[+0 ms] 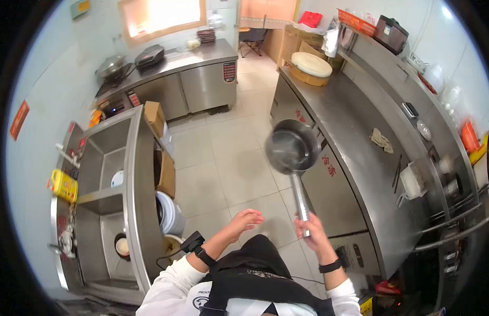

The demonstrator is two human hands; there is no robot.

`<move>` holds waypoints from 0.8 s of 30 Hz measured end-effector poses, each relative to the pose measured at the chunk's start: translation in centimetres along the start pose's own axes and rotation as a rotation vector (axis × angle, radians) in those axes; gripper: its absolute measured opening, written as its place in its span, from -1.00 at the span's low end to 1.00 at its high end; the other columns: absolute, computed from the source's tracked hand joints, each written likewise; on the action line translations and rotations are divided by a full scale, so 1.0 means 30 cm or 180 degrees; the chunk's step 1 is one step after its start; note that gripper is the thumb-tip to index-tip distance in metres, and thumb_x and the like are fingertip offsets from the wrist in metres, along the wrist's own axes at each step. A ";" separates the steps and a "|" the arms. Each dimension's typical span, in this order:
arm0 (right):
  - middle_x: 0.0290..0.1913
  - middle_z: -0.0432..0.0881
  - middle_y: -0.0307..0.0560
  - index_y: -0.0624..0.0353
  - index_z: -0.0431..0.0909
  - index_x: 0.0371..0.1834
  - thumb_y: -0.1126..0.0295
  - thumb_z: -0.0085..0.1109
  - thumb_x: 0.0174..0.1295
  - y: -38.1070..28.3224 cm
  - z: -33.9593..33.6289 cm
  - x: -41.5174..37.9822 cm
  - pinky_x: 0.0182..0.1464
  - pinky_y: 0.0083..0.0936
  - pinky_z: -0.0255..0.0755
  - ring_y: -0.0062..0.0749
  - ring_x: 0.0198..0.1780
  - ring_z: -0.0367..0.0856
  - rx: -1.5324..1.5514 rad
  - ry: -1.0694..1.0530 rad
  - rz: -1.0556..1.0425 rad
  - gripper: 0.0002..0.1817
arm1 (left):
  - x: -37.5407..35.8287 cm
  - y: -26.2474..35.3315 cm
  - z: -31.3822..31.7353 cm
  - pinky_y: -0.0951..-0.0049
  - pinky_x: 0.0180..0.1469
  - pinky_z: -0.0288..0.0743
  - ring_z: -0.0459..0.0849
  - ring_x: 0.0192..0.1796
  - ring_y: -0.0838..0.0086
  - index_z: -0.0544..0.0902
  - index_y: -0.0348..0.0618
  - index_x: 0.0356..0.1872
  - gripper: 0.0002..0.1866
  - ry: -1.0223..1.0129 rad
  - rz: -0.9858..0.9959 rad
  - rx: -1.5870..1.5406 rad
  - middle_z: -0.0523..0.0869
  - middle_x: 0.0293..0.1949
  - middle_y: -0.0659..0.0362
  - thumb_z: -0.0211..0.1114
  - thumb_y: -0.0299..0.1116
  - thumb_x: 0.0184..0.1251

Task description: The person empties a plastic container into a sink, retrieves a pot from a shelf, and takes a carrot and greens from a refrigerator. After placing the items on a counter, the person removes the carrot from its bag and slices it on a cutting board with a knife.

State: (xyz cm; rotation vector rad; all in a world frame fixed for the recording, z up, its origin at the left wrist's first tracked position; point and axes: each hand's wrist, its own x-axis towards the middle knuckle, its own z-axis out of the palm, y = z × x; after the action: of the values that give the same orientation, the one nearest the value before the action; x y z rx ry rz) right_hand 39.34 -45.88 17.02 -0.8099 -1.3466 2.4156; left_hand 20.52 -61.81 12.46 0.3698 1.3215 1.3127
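A deep metal saucepan (292, 147) hangs in the air over the floor, beside the front of the right-hand steel counter. Its long silvery handle runs back toward me, and my right hand (312, 231) is closed around the end of it. The pan's inside looks dark and shiny; motion blur hides whether anything is in it. My left hand (246, 221) is held in front of my body with nothing in it, its fingers stretched out and pointing right. It stays apart from the saucepan.
On the left stands a double steel sink (129, 174) with a yellow jug (64, 185) on its edge. The steel counter (355, 137) at right bears a cloth (381, 140), dark chopsticks (397, 174) and a round board (311, 64). A white bucket (173, 213) stands beside the sink.
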 end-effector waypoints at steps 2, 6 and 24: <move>-0.48 0.44 -0.23 0.28 0.31 -0.10 0.50 0.04 0.05 -0.087 -0.159 0.157 -0.56 -0.67 0.34 -0.61 -0.58 0.41 0.0006 0.0283 -0.0155 -0.68 | 0.156 0.065 -0.009 0.46 0.04 0.30 0.50 0.01 0.52 0.45 -0.09 -0.03 -0.73 -0.0037 -0.0074 -0.0207 0.59 -0.09 0.21 -0.04 -0.24 0.33; -0.55 0.42 -0.21 0.33 0.33 -0.17 0.49 0.03 0.05 -0.309 -0.472 0.559 -0.55 -0.65 0.29 -0.58 -0.58 0.38 0.0039 0.0726 -0.0327 -0.74 | 0.483 0.189 -0.012 0.54 -0.06 0.36 0.54 -0.08 0.55 0.48 -0.12 -0.10 -0.76 -0.0165 -0.0133 -0.0511 0.60 -0.15 0.21 0.00 -0.27 0.30; -0.46 0.46 0.03 0.31 0.43 -0.37 0.41 0.06 0.02 -0.839 -1.436 1.726 -0.26 -0.43 0.39 -0.22 -0.32 0.51 -0.4101 0.3299 -0.0118 -0.82 | 1.045 0.681 -0.470 0.56 -0.16 0.47 0.58 -0.17 0.52 0.50 -0.17 -0.16 -0.79 0.1213 -0.0032 -0.1336 0.61 -0.24 0.18 0.01 -0.30 0.30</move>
State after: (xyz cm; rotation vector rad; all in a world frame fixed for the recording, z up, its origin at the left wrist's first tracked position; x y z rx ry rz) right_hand 21.40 22.23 2.57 -1.8291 -2.1057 0.4772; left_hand -9.52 -35.54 9.80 -0.1870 1.3058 1.6619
